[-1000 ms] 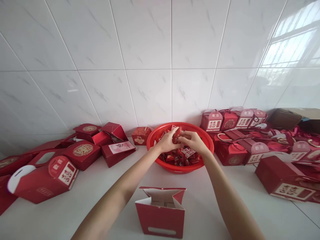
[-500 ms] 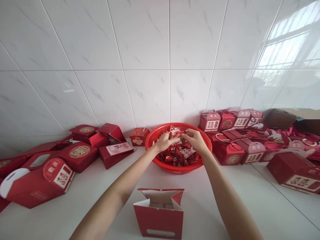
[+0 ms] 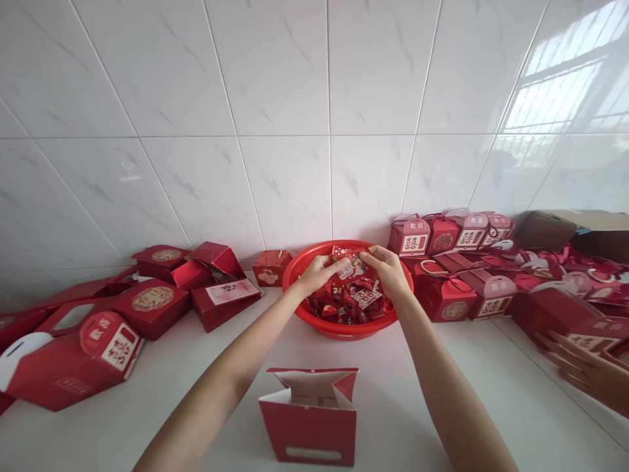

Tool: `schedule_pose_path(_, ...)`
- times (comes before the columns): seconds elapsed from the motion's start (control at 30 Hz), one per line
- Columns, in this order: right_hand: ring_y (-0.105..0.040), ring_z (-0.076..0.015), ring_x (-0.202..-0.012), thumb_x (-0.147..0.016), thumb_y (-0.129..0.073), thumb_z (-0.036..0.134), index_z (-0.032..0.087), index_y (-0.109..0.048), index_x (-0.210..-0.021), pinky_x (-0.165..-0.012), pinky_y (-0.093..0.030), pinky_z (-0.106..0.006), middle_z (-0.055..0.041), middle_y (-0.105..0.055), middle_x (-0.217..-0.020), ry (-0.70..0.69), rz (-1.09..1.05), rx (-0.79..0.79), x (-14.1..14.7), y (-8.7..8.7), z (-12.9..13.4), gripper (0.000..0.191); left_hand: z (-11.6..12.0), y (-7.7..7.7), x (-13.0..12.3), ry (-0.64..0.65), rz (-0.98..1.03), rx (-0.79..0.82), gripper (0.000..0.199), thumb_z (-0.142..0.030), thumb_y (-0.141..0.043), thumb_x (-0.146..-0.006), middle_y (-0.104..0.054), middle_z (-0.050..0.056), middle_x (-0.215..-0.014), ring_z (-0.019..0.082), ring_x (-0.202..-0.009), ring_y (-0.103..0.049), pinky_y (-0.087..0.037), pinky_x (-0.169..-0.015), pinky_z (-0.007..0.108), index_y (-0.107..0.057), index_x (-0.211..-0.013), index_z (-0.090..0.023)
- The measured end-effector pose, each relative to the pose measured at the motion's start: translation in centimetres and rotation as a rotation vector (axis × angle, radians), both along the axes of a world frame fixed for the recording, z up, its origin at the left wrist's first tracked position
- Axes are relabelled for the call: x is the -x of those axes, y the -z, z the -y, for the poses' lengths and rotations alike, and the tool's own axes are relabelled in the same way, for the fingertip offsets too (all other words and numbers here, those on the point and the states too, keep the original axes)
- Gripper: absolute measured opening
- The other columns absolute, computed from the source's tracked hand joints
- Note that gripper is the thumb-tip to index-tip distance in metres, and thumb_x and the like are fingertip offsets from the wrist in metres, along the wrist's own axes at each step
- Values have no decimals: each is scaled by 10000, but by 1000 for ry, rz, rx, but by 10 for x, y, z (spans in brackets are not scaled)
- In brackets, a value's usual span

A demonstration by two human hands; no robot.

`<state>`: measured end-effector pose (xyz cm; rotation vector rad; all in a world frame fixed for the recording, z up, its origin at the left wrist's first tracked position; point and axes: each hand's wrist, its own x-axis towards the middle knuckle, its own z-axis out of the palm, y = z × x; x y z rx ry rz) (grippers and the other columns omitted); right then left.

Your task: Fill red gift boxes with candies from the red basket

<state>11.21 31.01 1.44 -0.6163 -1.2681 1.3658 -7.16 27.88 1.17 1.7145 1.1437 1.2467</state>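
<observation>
Bare hands (image 3: 392, 272) and slim, bare, tapering forearms (image 3: 236, 367) show.

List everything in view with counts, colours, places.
Basket: one, red, centre
Packets: many, red, inside basket
Held packet: one, red, above basket
Open box: one, red, front centre
Small box: one, red, left of basket
Left boxes: several, red, left
Right boxes: many, red and pink, right
Carton: one, brown, far right
Counter: one, white, beneath
Wall: one, white tile, behind
Co-worker's hand: one, right edge
Forearms: two, foreground
Left hand: one, on held packet
Right hand: one, on held packet
</observation>
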Motion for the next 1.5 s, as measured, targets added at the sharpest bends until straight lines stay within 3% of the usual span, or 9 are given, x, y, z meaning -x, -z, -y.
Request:
schedule_pose_path(0.23,-549,-127,-580,-620,-839,599,222,-589,-641,-577,-464,-256,37,-591,-616,107,53,27,0,4,-5,453,-1,2,2,82,11,13,515,-657,-735,-752,-759,33,-847,239,-866,-686,-535,-867,368,-767,-872,-158)
schedule_pose_path(0.5,-483,-134,-535,-593,-837,581,243,-480,-564,-567,-475,-279,44,-523,-553,86,-54,46,-2,5,-9,492,-2,5,3,79,-85,14,496,-646,-704,-786,-766,34,-834,219,-813,-688,-538,-814,337,-771,-836,-158)
schedule_pose_path(0.73,-474,-133,-519,-624,-797,587,254,-489,-609,-533,-468,-277,51,-504,-550,283,-80,119,-4,16,-24,454,2,10,6,340,-595,300,253,-382,-787,-721,-795,19,-832,231,-822,-728,-521,-761,283,-826,-911,-220)
schedule_pose_path(0.9,-509,-146,-519,-645,-775,604,264,-467,-635,-502,-468,-277,46,-525,-539,301,-74,139,-5,24,-33,460,2,15,5,245,-759,228,689,-311,-833,-618,-795,23,-1002,278,-947,-736,-524,-802,301,-700,-1293,-278)
schedule_pose_path(1.03,-615,-205,-587,-672,-728,627,279,-460,-659,-548,-533,-334,19,-585,-563,248,-97,160,-6,28,-41,439,4,17,6,198,-813,148,1112,-314,-856,-557,-669,93,-1371,332,-1121,-699,-539,-880,353,-386,-1564,-306)
schedule_pose_path(1.1,-650,-232,-626,-676,-721,621,286,-466,-671,-572,-561,-362,6,-604,-573,214,-112,176,-7,29,-45,422,4,18,6,202,-815,125,1220,-308,-855,-550,-573,125,-1484,350,-1203,-661,-538,-915,369,-259,-1615,-289)
schedule_pose_path(1.23,-674,-245,-656,-686,-710,549,282,-477,-683,-627,-596,-391,-7,-623,-585,144,-142,207,-9,26,-47,354,4,16,3,218,-858,102,1199,-317,-850,-562,-551,136,-1503,370,-1287,-604,-506,-1006,403,-271,-1611,-269)
schedule_pose_path(1.37,-684,-242,-662,-677,-665,450,259,-526,-670,-677,-615,-407,-26,-649,-617,64,-134,203,-12,22,-44,236,3,15,0,254,-967,195,1167,-355,-838,-599,-496,132,-1550,376,-1338,-560,-471,-1063,444,-263,-1612,-291)
schedule_pose_path(1.5,-686,-248,-659,-655,-643,379,247,-557,-655,-689,-629,-428,-42,-660,-635,14,-84,161,-12,18,-38,158,1,14,-2,276,-970,209,992,-377,-846,-595,-523,104,-1532,376,-1348,-546,-453,-1088,452,-474,-1512,-310)
